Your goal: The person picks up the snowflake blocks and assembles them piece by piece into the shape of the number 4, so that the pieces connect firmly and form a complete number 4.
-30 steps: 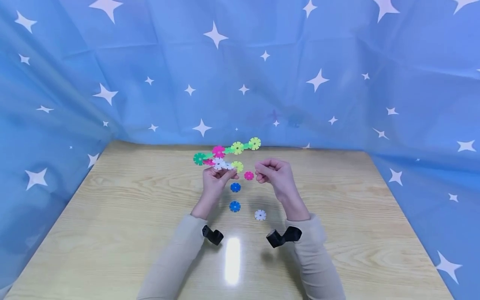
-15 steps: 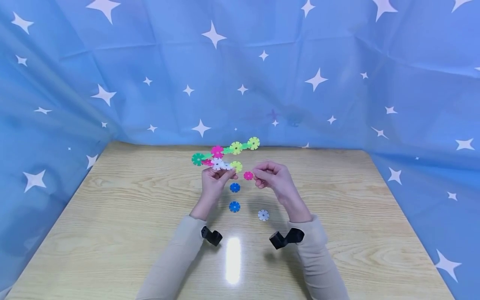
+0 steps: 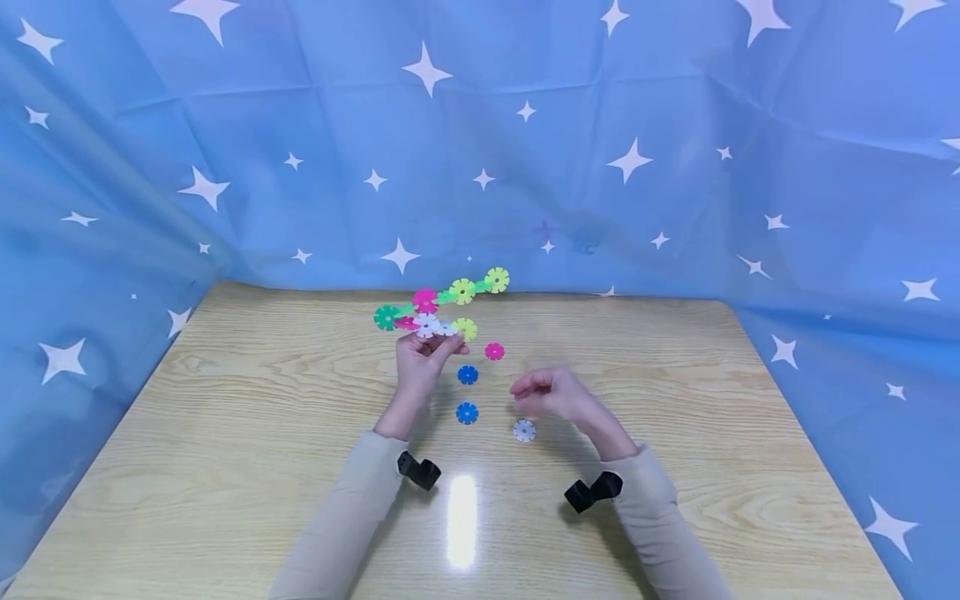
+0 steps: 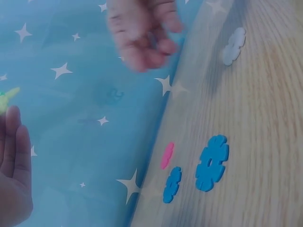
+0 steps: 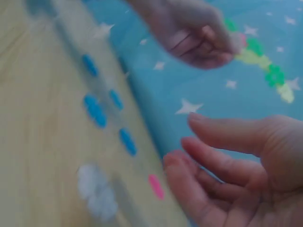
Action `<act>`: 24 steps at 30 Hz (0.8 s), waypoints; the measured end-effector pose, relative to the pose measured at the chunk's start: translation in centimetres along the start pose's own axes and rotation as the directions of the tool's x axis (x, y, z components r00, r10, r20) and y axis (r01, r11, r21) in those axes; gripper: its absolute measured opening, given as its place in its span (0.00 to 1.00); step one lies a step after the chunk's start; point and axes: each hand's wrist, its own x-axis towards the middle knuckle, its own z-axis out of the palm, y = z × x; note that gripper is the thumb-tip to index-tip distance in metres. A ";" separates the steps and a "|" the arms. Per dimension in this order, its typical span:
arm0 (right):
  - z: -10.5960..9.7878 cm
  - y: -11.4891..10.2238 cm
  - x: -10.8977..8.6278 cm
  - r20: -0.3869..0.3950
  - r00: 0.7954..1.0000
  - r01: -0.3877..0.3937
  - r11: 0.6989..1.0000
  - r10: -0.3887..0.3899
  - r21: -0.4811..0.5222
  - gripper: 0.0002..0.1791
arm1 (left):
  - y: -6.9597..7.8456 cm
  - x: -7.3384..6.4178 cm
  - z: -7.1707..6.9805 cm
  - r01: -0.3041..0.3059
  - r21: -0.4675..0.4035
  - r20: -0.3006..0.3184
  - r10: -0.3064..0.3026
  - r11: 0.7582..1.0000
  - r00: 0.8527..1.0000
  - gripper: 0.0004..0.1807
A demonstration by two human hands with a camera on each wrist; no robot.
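My left hand point(image 3: 422, 364) pinches a linked chain of notched plastic snowflake discs, held up over the far part of the table. A white disc point(image 3: 427, 326) and a yellow disc point(image 3: 464, 330) of the chain sit at its fingertips; pink, green and more yellow discs reach beyond. My right hand point(image 3: 553, 395) hovers above a loose white snowflake disc point(image 3: 524, 431). Its fingers point(image 5: 236, 132) are loosely bent, with nothing between thumb and fingertips in the right wrist view. Left of it lie a pink disc point(image 3: 494, 352) and two blue discs point(image 3: 467, 413).
The wooden table point(image 3: 225, 467) runs back to a blue curtain point(image 3: 480, 150) with white stars. More blue discs point(image 5: 90, 65) show in the right wrist view. Each sleeve carries a black wrist camera point(image 3: 592, 492).
My right hand has come away from beside the chain, moving down toward the loose white disc, its fingers loosening. My left hand with the chain has shifted slightly left.
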 end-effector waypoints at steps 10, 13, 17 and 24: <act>0.8 1.9 -0.9 0.048 0.999 0.040 0.936 -0.025 -0.351 0.12 | 0.2 0.2 0.0 -0.013 -0.010 -0.006 0.013 1.000 1.000 0.02; 1.4 1.5 -1.0 0.019 0.999 0.042 0.880 -0.037 -0.473 0.11 | 0.1 0.2 0.1 -0.015 -0.025 -0.005 0.014 1.000 1.000 0.08; 1.9 1.1 -1.0 -0.005 1.000 -0.001 0.824 -0.002 -0.567 0.11 | 0.1 0.2 0.2 -0.021 -0.033 0.002 0.021 0.999 1.000 0.10; 1.7 1.0 -1.0 0.005 0.999 -0.042 0.878 0.050 -0.478 0.12 | 0.1 0.0 0.3 -0.027 -0.029 -0.008 0.027 0.999 1.000 0.04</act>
